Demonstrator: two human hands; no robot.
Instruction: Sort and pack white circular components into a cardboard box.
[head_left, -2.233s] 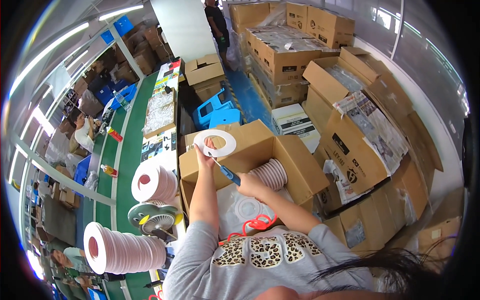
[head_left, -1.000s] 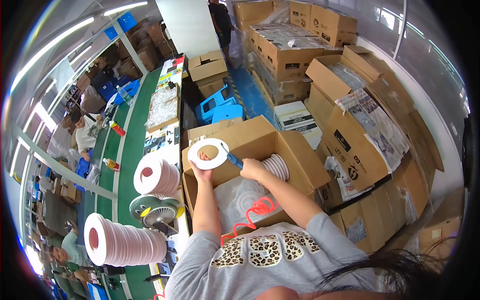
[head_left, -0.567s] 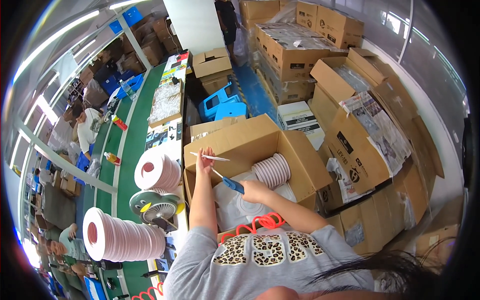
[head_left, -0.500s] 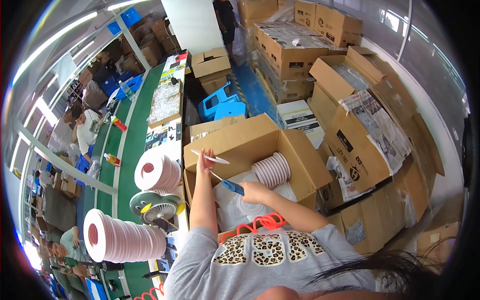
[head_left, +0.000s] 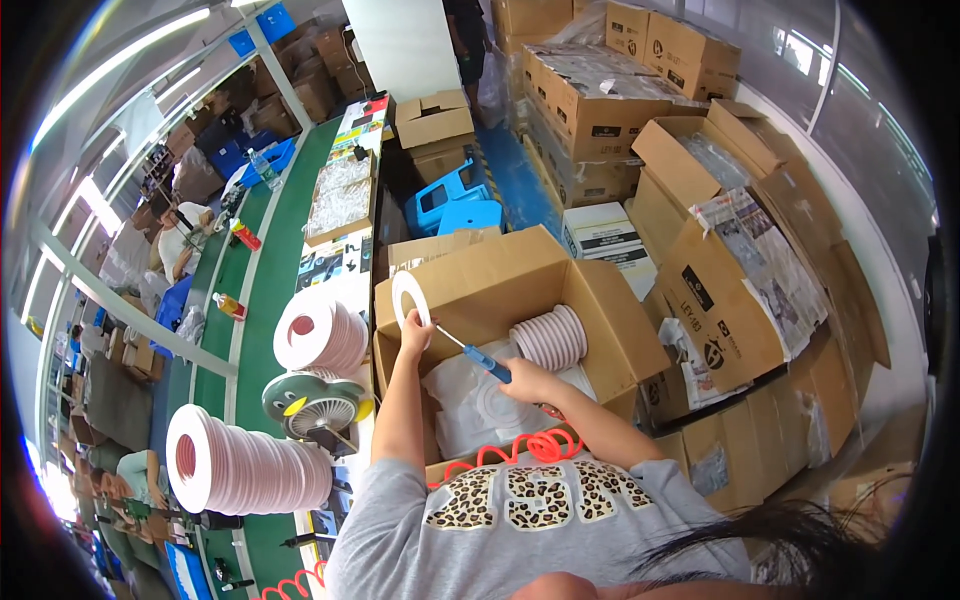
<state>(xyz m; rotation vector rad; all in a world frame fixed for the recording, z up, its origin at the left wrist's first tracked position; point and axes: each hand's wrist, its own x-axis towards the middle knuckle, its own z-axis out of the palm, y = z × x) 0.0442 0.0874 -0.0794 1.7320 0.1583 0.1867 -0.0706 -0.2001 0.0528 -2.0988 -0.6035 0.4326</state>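
Observation:
My left hand (head_left: 416, 333) pinches a flat white ring (head_left: 397, 297) by its lower edge, with the ring turned upright. My right hand (head_left: 527, 382) is closed round the handle of a blue air blow gun (head_left: 486, 361). Its thin metal nozzle points up and left, its tip close to my left hand. Both hands are above an open cardboard box (head_left: 470, 275). Inside lie a stack of white rings (head_left: 550, 338) and a sheet of clear plastic (head_left: 455, 400). A red coiled hose (head_left: 545, 443) runs along the box's near side; its join to the gun is hidden.
Left of the box stand two stacks of white rings (head_left: 250, 466) and a dark green fan (head_left: 318, 405). Beyond them runs a green conveyor belt (head_left: 262, 245). Large open cartons (head_left: 725, 305) crowd the right. A blue stool (head_left: 460, 205) stands beyond the box.
The ring has turned from nearly edge-on and flat to upright, showing its open middle. My left hand has turned with it, and the blow gun has dipped slightly to the right.

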